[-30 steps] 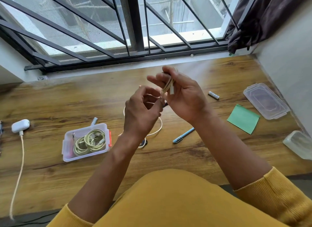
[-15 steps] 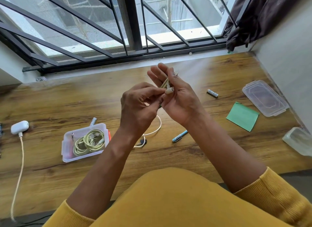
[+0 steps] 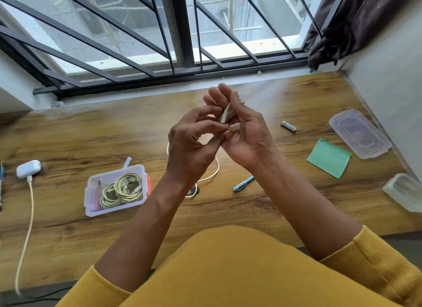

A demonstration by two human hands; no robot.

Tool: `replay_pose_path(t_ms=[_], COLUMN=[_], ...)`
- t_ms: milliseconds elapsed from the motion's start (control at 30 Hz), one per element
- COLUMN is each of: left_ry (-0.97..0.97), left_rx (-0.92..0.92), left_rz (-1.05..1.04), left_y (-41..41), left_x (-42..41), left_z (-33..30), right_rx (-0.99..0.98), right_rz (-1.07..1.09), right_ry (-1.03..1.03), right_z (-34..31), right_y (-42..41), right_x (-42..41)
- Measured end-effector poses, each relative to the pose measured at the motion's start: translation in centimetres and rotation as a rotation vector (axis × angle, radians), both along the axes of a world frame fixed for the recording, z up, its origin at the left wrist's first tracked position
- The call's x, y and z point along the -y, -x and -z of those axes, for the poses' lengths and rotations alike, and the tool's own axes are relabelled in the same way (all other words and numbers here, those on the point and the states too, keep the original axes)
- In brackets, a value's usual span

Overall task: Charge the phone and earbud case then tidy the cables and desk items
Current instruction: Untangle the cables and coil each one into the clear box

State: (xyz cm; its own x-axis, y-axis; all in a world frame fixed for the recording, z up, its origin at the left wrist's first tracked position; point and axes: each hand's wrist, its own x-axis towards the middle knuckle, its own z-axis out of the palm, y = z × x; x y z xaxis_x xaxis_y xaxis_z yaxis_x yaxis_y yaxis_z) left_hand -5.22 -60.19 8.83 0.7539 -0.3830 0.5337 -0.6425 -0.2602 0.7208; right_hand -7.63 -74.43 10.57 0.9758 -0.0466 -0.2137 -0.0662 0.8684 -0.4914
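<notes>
Above the middle of the wooden desk (image 3: 68, 133), my right hand (image 3: 245, 133) holds a folded bundle of cream cable (image 3: 226, 114). My left hand (image 3: 191, 144) pinches the cable's plug end (image 3: 235, 127) beside that bundle. The rest of the cable (image 3: 213, 173) hangs down in a loop to the desk under my hands. A white earbud case (image 3: 28, 168) lies at the far left with a cream charging cable (image 3: 26, 226) plugged into it. No phone is in view.
An open plastic box (image 3: 91, 197) left of my arms holds coiled cables. Its lid (image 3: 359, 133) lies at the right by the wall, near a green sticky pad (image 3: 328, 158), two batteries (image 3: 288, 126) (image 3: 127, 162), a blue pen (image 3: 243, 183) and another clear container (image 3: 404, 191).
Both hands have risen slightly and closed together. My left fingers moved from below the bundle up to the plug end and now pinch it.
</notes>
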Motion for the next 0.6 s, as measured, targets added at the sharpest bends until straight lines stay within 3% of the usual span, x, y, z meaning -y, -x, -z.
replay_pose_path(t_ms=[200,367,600], left_ry=[0.163,0.108,-0.035], left_rx=[-0.063,-0.125,-0.016], left_rz=[-0.157,-0.204,-0.117], left_y=[0.5,-0.1,-0.5], left_x=[0.7,0.9,0.9], left_z=[-0.2,-1.0,-0.9], right_rx=[0.008,0.021,-0.013], right_rz=[0.003,0.001,-0.016], right_ry=[-0.031,-0.069,-0.027], right_z=[0.2,0.5,0.2], right_y=[0.1,0.2,0.1], right_x=[-0.2,-0.8,-0.8])
